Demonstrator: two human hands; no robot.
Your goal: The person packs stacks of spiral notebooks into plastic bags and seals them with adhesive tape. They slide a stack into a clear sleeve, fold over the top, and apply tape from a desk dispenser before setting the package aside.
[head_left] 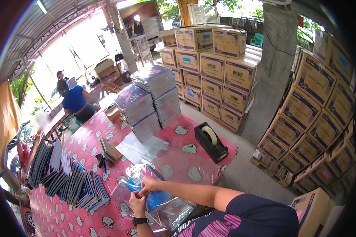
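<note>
Here both hands, the left hand (pixel 137 202) and right hand (pixel 149 184), pinch shut on the clear plastic bag (pixel 162 207) (blue item inside) over the pink bench (pixel 186 156), near the black tape dispenser (pixel 211 142).

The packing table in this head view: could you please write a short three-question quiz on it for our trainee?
1. True or false: both hands are pinching the clear plastic bag at its top edge.
2. Which thing stands on the pink tablecloth to the right of the wrapped notebook stacks?
A. a black tape dispenser
B. a kettle
C. a stapler
3. Fill in: the loose spiral notebooks lie to the person's ____ side.

Key
1. True: the left hand and right hand meet at the bag's edge, over a blue item inside.
2. A, the tape dispenser.
3. Left.
</note>
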